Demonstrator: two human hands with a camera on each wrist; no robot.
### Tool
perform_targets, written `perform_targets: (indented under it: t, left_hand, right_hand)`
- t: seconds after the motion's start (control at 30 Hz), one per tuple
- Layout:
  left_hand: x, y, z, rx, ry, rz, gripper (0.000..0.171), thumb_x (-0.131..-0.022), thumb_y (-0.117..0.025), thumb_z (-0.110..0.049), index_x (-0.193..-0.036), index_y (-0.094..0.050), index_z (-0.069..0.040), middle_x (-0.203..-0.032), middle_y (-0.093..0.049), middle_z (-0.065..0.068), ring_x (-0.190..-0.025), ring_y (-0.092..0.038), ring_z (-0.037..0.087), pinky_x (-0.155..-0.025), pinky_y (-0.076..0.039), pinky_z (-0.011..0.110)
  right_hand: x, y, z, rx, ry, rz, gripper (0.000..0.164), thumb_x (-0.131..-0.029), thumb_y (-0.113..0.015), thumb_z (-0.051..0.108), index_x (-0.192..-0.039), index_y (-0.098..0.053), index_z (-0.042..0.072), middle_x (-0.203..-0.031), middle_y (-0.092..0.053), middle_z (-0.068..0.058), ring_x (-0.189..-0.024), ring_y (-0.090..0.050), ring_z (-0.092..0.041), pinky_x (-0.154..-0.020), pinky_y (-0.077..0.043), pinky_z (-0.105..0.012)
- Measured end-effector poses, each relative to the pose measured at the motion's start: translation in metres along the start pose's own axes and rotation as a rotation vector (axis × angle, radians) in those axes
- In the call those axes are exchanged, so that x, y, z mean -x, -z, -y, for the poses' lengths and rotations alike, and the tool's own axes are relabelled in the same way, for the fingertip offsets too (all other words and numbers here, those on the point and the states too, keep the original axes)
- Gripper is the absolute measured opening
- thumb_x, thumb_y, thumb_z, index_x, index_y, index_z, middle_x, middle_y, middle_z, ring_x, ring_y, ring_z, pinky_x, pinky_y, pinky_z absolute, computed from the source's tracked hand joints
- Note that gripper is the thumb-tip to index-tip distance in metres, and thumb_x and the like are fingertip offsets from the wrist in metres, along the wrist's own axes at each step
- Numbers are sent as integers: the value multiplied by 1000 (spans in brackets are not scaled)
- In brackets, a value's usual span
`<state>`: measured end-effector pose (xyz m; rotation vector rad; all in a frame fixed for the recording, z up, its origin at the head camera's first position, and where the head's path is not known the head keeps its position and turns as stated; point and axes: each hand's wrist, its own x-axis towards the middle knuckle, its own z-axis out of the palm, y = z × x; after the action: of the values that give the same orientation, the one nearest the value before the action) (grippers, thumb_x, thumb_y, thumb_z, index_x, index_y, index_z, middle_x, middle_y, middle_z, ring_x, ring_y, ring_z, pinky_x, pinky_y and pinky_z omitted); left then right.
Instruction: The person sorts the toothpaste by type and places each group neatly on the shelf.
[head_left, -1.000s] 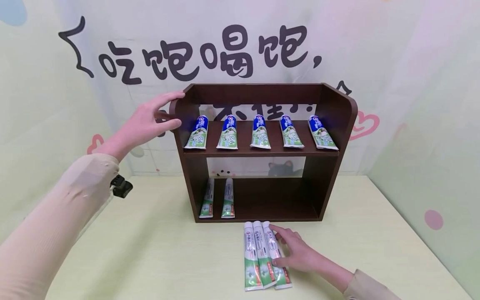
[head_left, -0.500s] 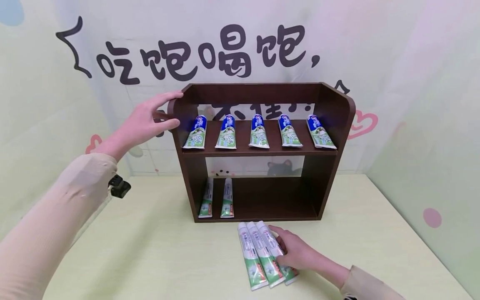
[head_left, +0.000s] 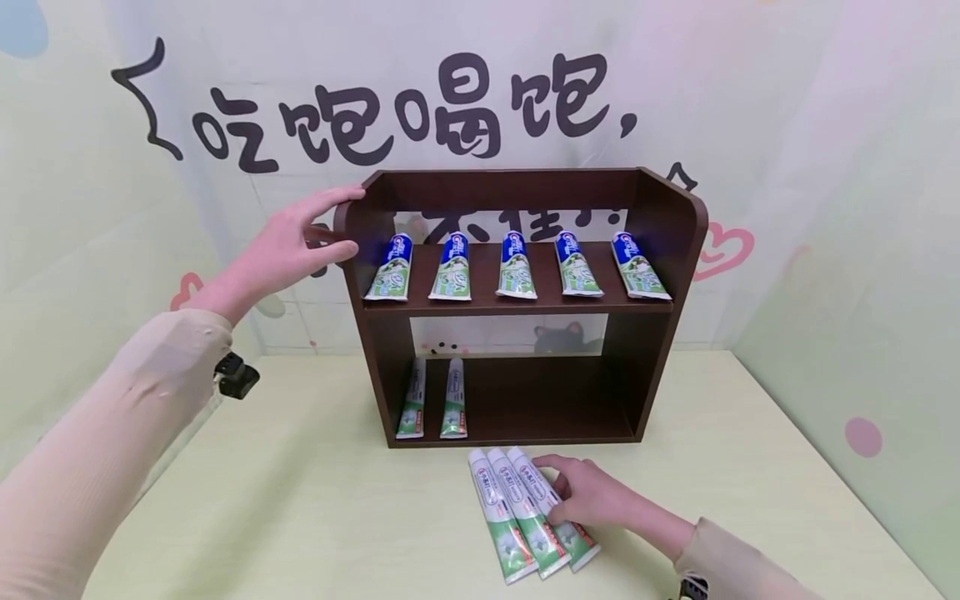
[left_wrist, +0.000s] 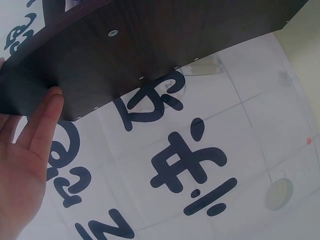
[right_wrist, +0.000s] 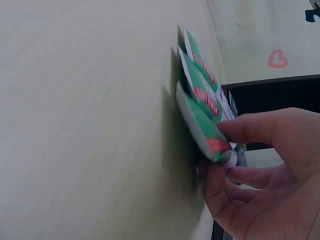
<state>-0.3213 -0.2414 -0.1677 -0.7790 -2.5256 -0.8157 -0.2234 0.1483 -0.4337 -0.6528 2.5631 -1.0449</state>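
Note:
Three white-and-green toothpaste tubes (head_left: 486, 500) lie side by side, slanted, on the table before a dark brown shelf (head_left: 517, 308). My right hand (head_left: 592, 500) pinches the rightmost toothpaste tube (right_wrist: 205, 130); the right wrist view shows the thumb on its face and curled fingers by its edge. My left hand (head_left: 292, 237) rests on the shelf's upper left corner, index finger and thumb stretched out. In the left wrist view, a fingertip (left_wrist: 56, 92) touches the outer side panel (left_wrist: 100, 65). Two similar tubes (head_left: 453, 400) lean on the lower level, at its left.
Several blue-and-green toothpaste tubes (head_left: 516, 267) stand in a spaced row on the upper level. A pale table (head_left: 315, 517) carries the shelf. Behind it is a printed wall (head_left: 420, 50) with large black characters.
The three tubes on the table have turned aslant, cap ends shifting left and lower ends right. My right hand has moved along with them. The left hand keeps its place on the shelf.

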Motion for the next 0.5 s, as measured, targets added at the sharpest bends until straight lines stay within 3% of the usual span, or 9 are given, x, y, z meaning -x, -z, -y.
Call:
perform_targets:
  t: [0.2,0.5]
  left_hand:
    - [0,1,0,-5,6,1,64,-94,-66,-21,-152,-40,-28,-160,-37,-3,-112,-67,40,-77,-46,3]
    - [1,1,-1,-12,4,4,64,-94,-66,-22,-152,-40,-27,-160,-37,-3,-112,-67,41,-78,-45,2]
  right_hand:
    - [-6,8,-2,-7,-21,49,76,-71,-79,8,-141,-50,5,-88,-65,-5,-82,-59,-17,-70,-49,-31]
    - [-6,14,-4,-82,-7,84,73,-75,-78,7,-142,-49,6,-81,-60,-2,-78,-55,-16,-70,-44,-27]
